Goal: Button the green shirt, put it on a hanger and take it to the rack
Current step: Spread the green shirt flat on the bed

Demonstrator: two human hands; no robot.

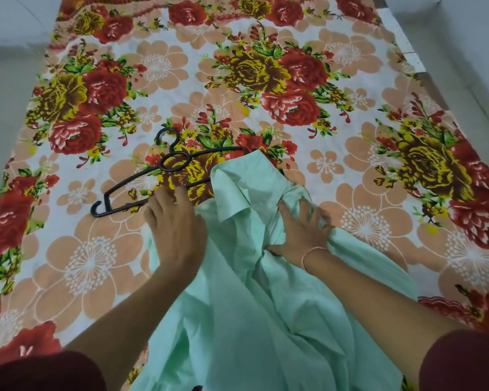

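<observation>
My left hand [175,224] reaches forward palm down, fingers [164,197] curled around the lower bar of the black hanger [164,167], beside the green shirt [237,292]. That shirt lies crumpled before me, its collar draped over the hanger's right end. My right hand [302,230], a thin bangle [312,253] at the wrist, bunches shirt fabric in closed fingers. All rests on a flowered bedsheet [266,80]; pale floor [6,108] flanks the bed.

The shirt [251,306] is pale mint green, the hanger [141,176] black. The bedsheet [266,88] is white with red, yellow and peach flowers. Sleeves [463,362] are maroon.
</observation>
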